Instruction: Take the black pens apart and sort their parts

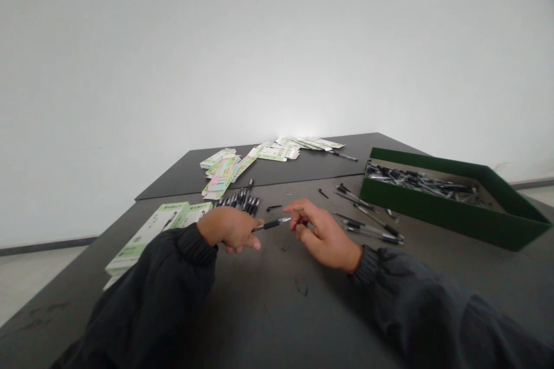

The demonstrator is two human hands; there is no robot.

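My left hand [229, 226] is closed on a pen [272, 224] with a dark grip, held nearly level above the table. Its bare pointed tip sticks out to the right. Close to that tip is my right hand [325, 239], with bent fingers apart from the thumb and nothing visible between them. Behind my left hand, a bundle of pens [251, 205] lies side by side, partly hidden by the hand. A small black pen cap [274, 207] rests on the table between the hands. Several loose pens [372, 233] lie to the right of my right hand.
A green open box [433, 210] full of loose pens stands on the right. Stacked green-and-white cartons [149, 233] are at the left. Flattened cartons [272, 153] spread across the back of the dark table [259, 311], against a white wall. Another cap [322, 192] lies behind my right hand.
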